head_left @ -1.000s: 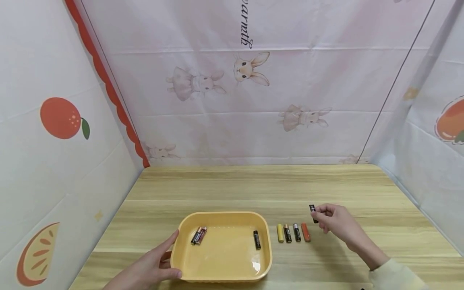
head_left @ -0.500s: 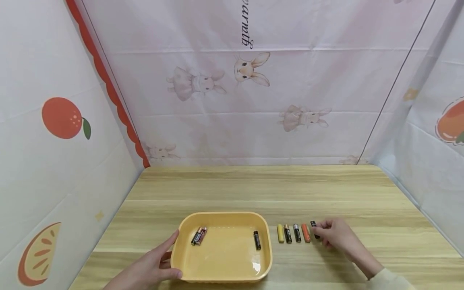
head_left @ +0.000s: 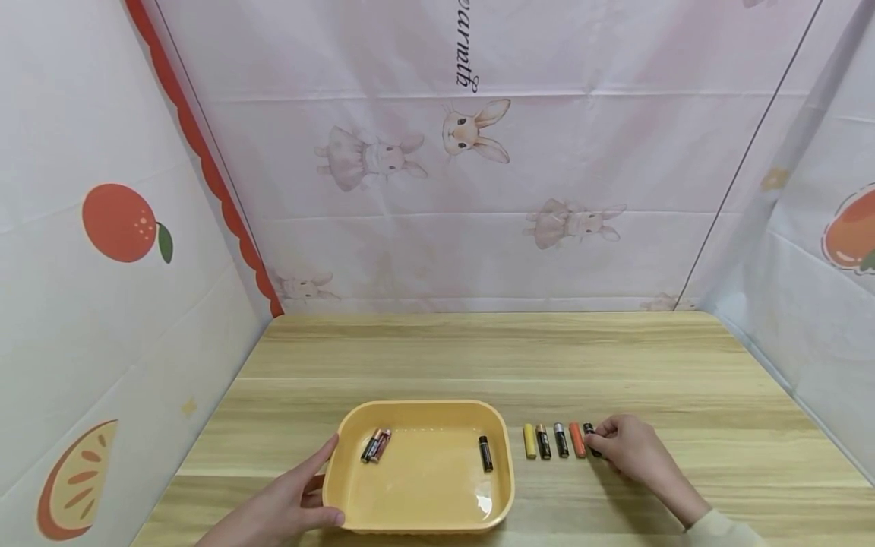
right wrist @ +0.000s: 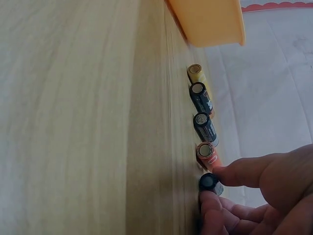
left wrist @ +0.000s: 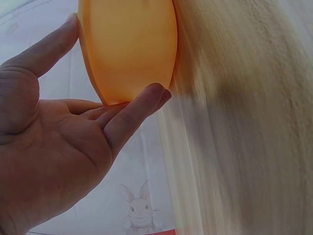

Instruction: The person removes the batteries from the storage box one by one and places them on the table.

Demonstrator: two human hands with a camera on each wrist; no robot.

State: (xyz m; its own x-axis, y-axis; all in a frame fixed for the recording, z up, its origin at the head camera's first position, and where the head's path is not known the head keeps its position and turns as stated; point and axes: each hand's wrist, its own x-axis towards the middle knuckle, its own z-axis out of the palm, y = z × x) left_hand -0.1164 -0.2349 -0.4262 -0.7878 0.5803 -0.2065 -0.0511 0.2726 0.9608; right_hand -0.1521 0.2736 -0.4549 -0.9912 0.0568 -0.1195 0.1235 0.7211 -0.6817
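Observation:
In the head view, my left hand [head_left: 287, 497] holds the left end of a yellow plastic tray [head_left: 424, 524], thumb near the front corner and fingers along the side wall. My right hand [head_left: 636, 452] pinches a black battery [head_left: 589, 430] at the right end of a row on the table; part of it is hidden by the fingers. Next to it in the row lie an orange battery [head_left: 577, 440], a black battery with a silver end [head_left: 560, 440], a black-and-copper battery [head_left: 543, 442] and a yellow battery [head_left: 529, 441]. The right wrist view shows the pinched battery [right wrist: 210, 182] between thumb and fingers.
Inside the tray, a black-and-copper battery [head_left: 371, 446] and a reddish battery [head_left: 380, 447] lie side by side at the left; a black battery [head_left: 485, 453] lies at the right. A wooden table [head_left: 478, 349] carries everything, with printed cloth walls [head_left: 410, 251] around it.
My right hand has brought the black battery down and towards me, from above the table to the row's right end, beside the orange battery. The left hand and tray have stayed in place.

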